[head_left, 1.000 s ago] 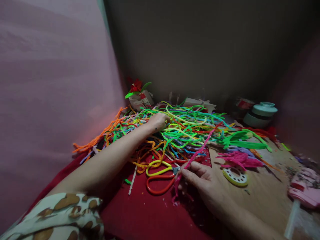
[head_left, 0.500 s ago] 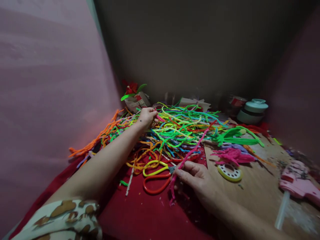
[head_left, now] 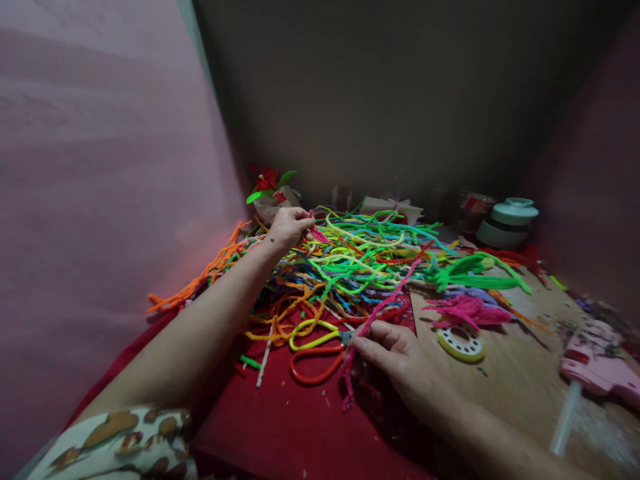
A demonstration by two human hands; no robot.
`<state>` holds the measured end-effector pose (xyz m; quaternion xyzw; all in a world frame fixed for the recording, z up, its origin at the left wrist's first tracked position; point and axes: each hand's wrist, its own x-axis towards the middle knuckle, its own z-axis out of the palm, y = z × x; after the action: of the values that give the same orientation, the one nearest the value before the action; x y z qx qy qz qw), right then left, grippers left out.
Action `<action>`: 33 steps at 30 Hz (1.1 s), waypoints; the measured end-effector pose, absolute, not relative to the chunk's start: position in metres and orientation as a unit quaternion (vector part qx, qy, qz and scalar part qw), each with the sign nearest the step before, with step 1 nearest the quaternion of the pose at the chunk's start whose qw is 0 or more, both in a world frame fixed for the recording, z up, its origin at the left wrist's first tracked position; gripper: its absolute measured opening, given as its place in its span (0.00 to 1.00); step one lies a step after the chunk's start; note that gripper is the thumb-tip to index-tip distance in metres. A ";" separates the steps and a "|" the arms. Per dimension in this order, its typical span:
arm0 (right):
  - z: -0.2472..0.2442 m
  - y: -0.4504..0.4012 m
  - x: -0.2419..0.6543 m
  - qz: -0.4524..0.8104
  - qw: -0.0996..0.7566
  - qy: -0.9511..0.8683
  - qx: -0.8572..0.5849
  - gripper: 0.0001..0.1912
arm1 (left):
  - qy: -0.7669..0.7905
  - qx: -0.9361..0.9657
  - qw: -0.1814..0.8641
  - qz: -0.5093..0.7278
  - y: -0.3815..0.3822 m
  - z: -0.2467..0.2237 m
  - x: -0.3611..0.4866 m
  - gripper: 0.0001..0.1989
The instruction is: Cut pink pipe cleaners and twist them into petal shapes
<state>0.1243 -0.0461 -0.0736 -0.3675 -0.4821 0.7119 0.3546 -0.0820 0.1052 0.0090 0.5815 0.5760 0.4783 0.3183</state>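
Note:
Over the far left of a heap of colourful pipe cleaners [head_left: 360, 257], my left hand [head_left: 290, 227] pinches a short pink pipe cleaner [head_left: 319, 235] between thumb and fingers. My right hand [head_left: 395, 353], nearer to me, is closed on several long pink pipe cleaners [head_left: 390, 297]. Their upper length slants up and right across the heap, and their ends hang below my fingers. Beside that hand lie scissors [head_left: 315, 363] with one yellow and one red handle loop; their blades are partly hidden behind the hand and the strands.
On the wooden board at right are a bundle of pink pipe cleaners [head_left: 470, 311], a yellow-rimmed tape roll [head_left: 461, 342] and a pink glue gun [head_left: 595, 363]. A lidded container [head_left: 507, 223] and a red flower [head_left: 267, 179] stand at the back. Red cloth [head_left: 300, 433] covers the front.
My left hand has shifted slightly left and up with the pink piece, which shows more clearly. My right hand keeps its hold almost unmoved. The view has shifted a little.

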 end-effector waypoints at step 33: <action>-0.080 -0.035 0.132 0.678 0.491 -0.391 -0.382 0.14 | 0.543 0.626 0.461 0.318 -0.030 -0.004 -0.020 0.06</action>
<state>0.1323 -0.0354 -0.0801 -0.3820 -0.3908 0.6785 0.4910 -0.0202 -0.0298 -0.0040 0.6261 0.5427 0.3176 0.4610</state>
